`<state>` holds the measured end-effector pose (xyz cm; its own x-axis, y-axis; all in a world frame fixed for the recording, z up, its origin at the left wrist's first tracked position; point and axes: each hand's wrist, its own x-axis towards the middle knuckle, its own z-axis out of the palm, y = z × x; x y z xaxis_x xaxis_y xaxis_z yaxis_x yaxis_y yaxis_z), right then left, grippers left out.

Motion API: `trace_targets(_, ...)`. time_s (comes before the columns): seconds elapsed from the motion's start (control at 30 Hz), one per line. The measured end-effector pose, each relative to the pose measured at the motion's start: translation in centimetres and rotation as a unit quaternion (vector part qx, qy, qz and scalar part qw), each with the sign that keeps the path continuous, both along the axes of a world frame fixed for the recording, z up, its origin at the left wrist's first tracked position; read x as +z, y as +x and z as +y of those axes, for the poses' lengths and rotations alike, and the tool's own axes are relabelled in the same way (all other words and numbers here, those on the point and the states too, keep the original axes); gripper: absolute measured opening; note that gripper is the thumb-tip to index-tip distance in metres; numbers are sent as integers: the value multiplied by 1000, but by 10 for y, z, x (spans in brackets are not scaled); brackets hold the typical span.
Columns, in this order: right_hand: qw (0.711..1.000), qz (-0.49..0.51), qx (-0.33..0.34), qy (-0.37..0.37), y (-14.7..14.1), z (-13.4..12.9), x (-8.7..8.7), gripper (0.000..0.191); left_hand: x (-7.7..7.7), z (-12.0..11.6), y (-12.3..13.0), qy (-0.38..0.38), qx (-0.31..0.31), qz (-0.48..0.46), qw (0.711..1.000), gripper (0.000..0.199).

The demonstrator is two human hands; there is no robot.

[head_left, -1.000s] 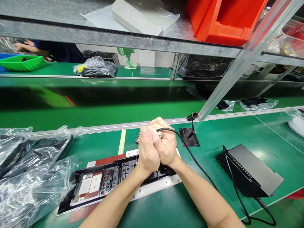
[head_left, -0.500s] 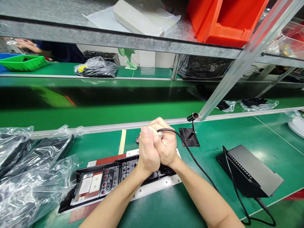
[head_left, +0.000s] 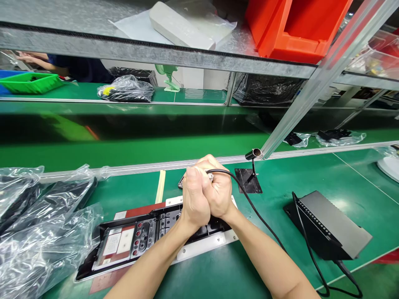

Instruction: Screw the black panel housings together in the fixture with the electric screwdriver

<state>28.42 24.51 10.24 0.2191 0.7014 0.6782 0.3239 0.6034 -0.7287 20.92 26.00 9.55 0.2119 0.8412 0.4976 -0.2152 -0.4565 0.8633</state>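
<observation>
My left hand (head_left: 195,199) and my right hand (head_left: 220,187) are closed together, one against the other, around a tool whose body is mostly hidden. A black cable (head_left: 249,199) leaves the top of the grip and curves down to the right. Below my hands lies a long black plastic housing (head_left: 146,236) with a window-like opening at its left part. It rests in a fixture with white blocks (head_left: 202,246) and a reddish-brown base plate (head_left: 102,282). The spot under my hands is hidden.
Bagged black parts (head_left: 52,207) lie at the left. A black holder (head_left: 253,154) on a stand is beyond my right hand. A black and grey box (head_left: 330,224) with cables sits at the right. A metal shelf (head_left: 124,45) holds a red bin (head_left: 293,45); a person works behind.
</observation>
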Motion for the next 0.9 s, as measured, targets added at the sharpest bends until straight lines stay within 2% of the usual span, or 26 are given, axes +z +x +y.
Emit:
trace_targets(0.1,1000,-4,-3,-6,1,-1,0,30,1,0,1,-1,3,10,1000,61)
trace_targets(0.3,999,-11,-11,-30,5,-4,2,34,14,-2,4,8,-66,17,998,65)
trace_targets(0.47,999,0,6,-35,7,-5,6,33,16,-5,1,7,-56,56,997,64)
trace_targets(0.57,999,-6,11,-30,7,-4,7,32,17,-5,-4,8,-58,113,992,65)
trace_targets(0.73,999,-12,-29,-26,5,-5,9,29,24,3,-34,104,-23,237,966,72)
trace_targets(0.83,998,9,-36,-50,1,-8,10,35,20,9,-67,78,14,281,956,60)
trace_targets(0.9,995,52,-7,-83,-2,-11,9,39,10,10,-90,65,37,309,948,49)
